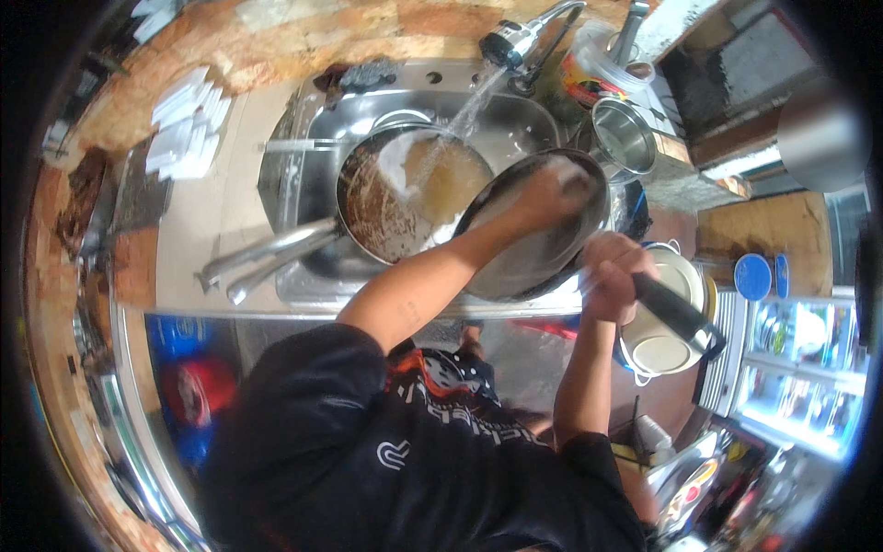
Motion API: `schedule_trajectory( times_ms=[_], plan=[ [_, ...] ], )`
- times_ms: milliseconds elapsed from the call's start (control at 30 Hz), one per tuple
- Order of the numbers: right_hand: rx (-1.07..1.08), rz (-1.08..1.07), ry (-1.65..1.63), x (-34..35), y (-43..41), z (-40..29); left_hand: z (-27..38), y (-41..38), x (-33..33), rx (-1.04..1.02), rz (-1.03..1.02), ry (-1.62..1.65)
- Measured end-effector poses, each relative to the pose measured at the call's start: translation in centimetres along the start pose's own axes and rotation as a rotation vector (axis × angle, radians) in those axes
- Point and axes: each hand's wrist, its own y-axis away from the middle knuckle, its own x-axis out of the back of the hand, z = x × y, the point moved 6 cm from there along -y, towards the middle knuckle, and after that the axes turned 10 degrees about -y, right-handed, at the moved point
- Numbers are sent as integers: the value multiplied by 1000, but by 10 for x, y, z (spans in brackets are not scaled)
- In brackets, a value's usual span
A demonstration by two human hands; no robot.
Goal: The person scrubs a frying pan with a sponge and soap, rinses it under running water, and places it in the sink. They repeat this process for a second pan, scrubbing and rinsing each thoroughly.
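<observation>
My right hand (614,276) grips the black handle (679,314) of a dark frying pan (510,255), which is tilted over the sink's right front edge. Inside that pan, my left hand (562,190) presses toward the far right wall. Something whitish shows at its fingers, too blurred to name. A second pan (372,207) rests in the stainless steel sink (531,117), its inside streaked brown and partly filled with cloudy water. Its metal handle (283,248) points left over the counter. Water runs into it from the faucet (507,45).
A stainless steel pot (624,138) stands right of the sink, below a plastic tub (586,65) of utensils. White folded pieces (190,124) are stacked on the left counter (227,207). Pale lidded cookware (666,352) sits lower right, before a lit glass-front cabinet (793,359).
</observation>
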Motion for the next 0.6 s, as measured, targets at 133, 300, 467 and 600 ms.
schedule_trajectory(
  times_ms=[133,300,467,600],
  plan=[
    [-64,-61,-156,29,-8,1,-7,36,9,71,-106,21],
    [13,-251,-27,26,-24,1,18,10,-2,145,11,49],
    [-15,-342,-156,39,-36,-5,-30,59,-4,644,-102,-165],
    [18,-464,-134,26,-43,-3,14,10,-1,361,232,191]
  ],
)
